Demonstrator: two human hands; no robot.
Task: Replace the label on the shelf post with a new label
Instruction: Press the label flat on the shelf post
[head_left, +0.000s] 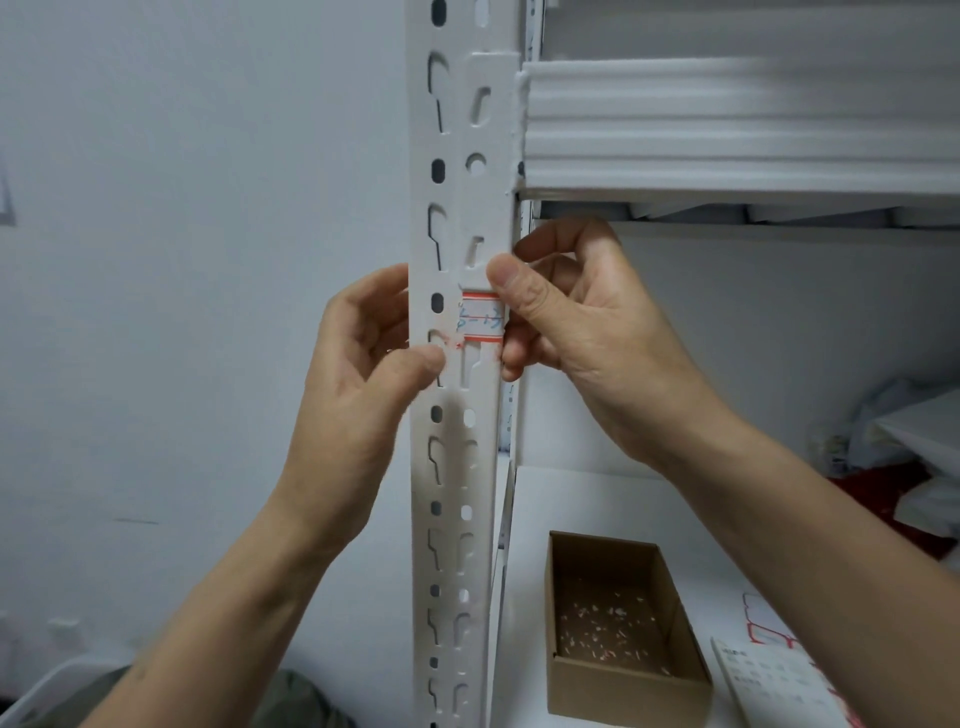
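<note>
A white perforated shelf post runs up the middle of the head view. A small white label with red borders and blue handwriting sticks on its front face; its left part is torn away, leaving red and white scraps. My left hand curls around the post's left edge, thumb tip pressing just below the torn corner. My right hand wraps the post's right edge, with its thumb on the post right above the label and fingers behind.
An open brown cardboard box holding several paper scraps sits on the white lower shelf. A sheet of red-bordered labels and a printed sheet lie at the lower right. White foam sheets are stacked above.
</note>
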